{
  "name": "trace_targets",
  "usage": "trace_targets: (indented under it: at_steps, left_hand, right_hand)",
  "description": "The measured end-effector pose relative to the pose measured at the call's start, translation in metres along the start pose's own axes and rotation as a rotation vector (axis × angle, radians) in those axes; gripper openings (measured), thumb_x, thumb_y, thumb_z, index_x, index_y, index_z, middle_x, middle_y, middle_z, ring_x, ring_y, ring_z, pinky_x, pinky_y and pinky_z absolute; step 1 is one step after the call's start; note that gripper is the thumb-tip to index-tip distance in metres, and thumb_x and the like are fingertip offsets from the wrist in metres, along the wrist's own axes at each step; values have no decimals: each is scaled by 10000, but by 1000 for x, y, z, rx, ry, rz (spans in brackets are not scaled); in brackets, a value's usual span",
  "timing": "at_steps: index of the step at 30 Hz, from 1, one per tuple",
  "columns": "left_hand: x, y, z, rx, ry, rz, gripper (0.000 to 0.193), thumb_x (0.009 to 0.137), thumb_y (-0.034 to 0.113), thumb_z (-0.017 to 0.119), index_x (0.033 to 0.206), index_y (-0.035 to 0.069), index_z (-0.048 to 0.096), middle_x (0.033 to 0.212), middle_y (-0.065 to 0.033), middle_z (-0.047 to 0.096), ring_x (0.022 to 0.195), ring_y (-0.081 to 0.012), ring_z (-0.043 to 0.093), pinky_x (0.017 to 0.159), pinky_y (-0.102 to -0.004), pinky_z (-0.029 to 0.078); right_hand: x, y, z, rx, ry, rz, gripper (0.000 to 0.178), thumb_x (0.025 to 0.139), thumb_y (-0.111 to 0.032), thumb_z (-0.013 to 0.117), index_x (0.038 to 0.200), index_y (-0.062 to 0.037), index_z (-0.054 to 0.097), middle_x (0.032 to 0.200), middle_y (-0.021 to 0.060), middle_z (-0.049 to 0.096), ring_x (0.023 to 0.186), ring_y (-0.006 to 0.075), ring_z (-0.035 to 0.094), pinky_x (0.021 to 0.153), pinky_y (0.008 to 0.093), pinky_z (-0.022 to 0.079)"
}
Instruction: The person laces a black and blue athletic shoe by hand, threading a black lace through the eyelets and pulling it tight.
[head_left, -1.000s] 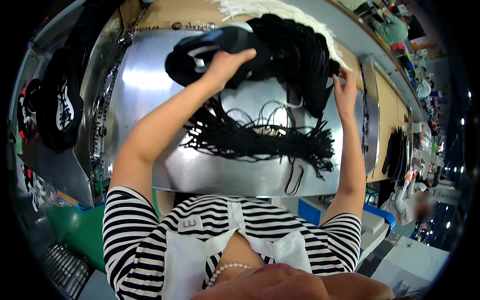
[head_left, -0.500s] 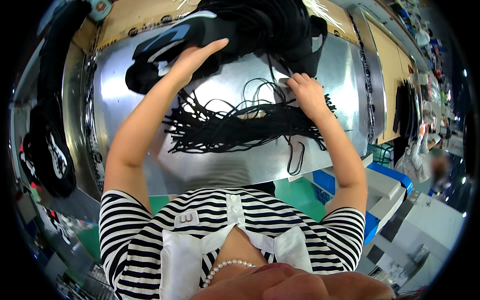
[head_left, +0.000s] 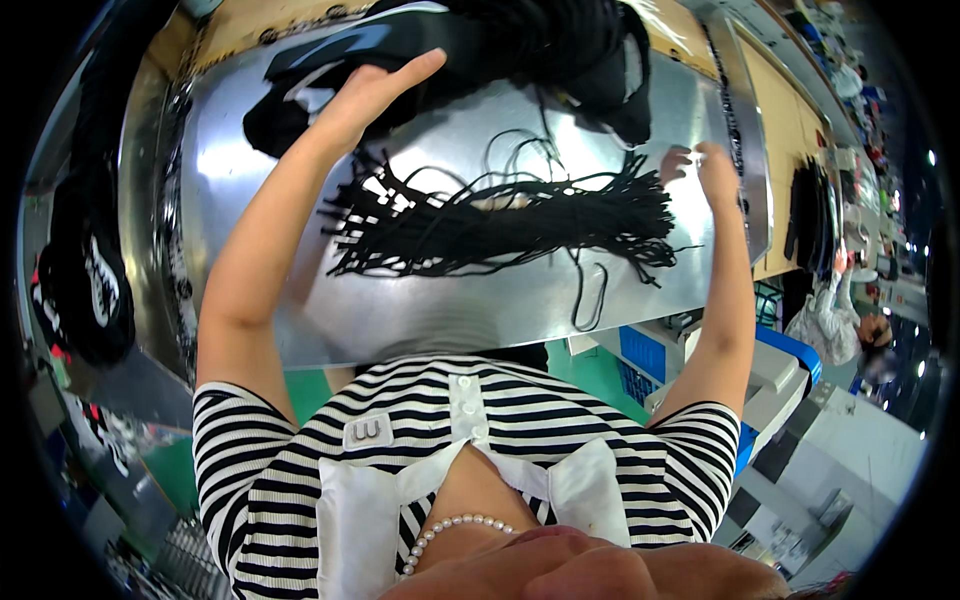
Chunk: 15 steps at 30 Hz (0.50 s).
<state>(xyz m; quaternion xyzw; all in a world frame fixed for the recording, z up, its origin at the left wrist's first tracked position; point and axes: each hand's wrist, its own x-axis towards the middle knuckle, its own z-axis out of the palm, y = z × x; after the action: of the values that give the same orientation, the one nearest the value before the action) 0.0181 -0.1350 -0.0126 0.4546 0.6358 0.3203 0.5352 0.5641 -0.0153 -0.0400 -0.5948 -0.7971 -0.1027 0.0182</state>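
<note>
A pile of black garments [head_left: 540, 50] with grey-blue and white panels lies at the far side of a metal tabletop [head_left: 440, 315]. My left hand [head_left: 375, 95] is at the pile's left part, thumb stretched over the cloth; its fingers curl into the fabric and are partly hidden. Nearer to me, a bundle of black cords [head_left: 500, 235] lies crosswise, loose ends fanning out at both sides. One cord loops toward the table's near edge. My right hand [head_left: 700, 170] is beyond the bundle's right end, slightly blurred, fingers apart with nothing visible in them.
A raised metal edge [head_left: 735, 130] bounds the table on the right. More black garments [head_left: 90, 290] hang at the left. Blue and grey bins [head_left: 770, 370] stand at the lower right. Farther right, another person [head_left: 830, 320] is by hanging dark clothes [head_left: 810, 220].
My right hand has let go by the pile's right side and moved right, off the cords. The pile has shifted slightly away, my left hand with it.
</note>
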Motion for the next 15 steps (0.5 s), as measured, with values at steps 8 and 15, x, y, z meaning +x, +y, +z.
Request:
trace_targets:
  at_steps: [8,15]
  left_hand:
    - [-11,8,9,36,397,212,733,881,617,588,1258,-11,600,1133,-191,639,1081,-153,583,935,-306,442]
    - [-114,-7,-43,-464,214,95,472,889,409,679,1136,6,667,1043,-56,682,970,-137,617,931,-258,447]
  right_hand:
    - [-41,-249,-90,660,-62,-537,128,880,-65,614,1001,-70,658,970,125,665,894,345,649,772,407,524]
    - [-54,-285,-72,333,-200,-758,113,849,-130,654,946,-72,655,890,75,659,886,297,654,729,408,525]
